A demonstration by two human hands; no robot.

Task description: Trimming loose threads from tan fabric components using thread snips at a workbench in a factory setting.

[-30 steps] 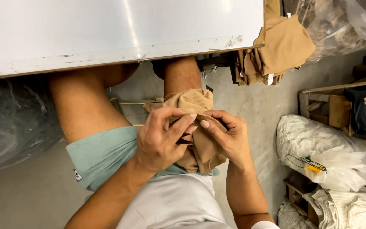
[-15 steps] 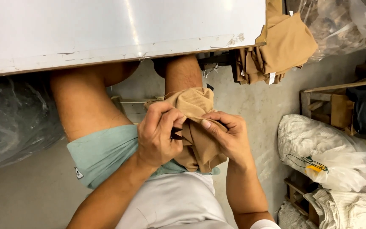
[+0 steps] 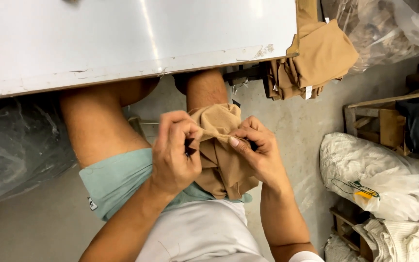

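Centre frame: bunched tan stretch-fabric garment over lap | L hand pinching its upper edge, fingers curled | R hand pinching same edge, taut between hands | top: white table | upper right: tan fabric stack.

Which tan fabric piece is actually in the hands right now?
The tan fabric piece over the lap, pinched between left hand and right hand; the other tan pieces hang untouched off the table corner.
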